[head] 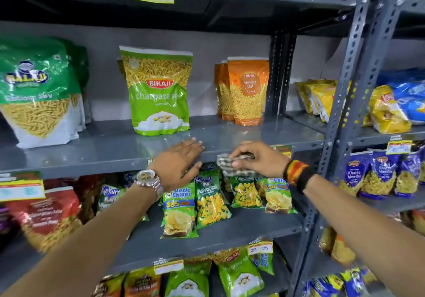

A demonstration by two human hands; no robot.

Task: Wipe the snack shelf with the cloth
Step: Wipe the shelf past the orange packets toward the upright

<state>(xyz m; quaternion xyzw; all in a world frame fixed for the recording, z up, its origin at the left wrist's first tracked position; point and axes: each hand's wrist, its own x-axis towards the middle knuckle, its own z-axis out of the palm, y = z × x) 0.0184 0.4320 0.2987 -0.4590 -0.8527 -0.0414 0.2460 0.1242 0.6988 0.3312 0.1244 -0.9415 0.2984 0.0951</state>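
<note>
The grey metal snack shelf point(110, 149) runs across the middle of the view at chest height. My left hand point(181, 161) lies flat on its front edge with straight fingers, thumb hanging below the lip. Just to the right, my right hand point(255, 156) grips a checked grey-and-white cloth point(230, 165) bunched against the shelf's front edge. The cloth hangs a little below the lip. A watch sits on my left wrist, bands on my right.
On the shelf stand a green Bikaji sev bag point(159, 92), orange Moong Dal bags point(246, 92) and green-white Balaji bags point(39, 94). Small chip packets point(181, 211) fill the shelf below. A perforated grey upright point(349, 103) borders the right side.
</note>
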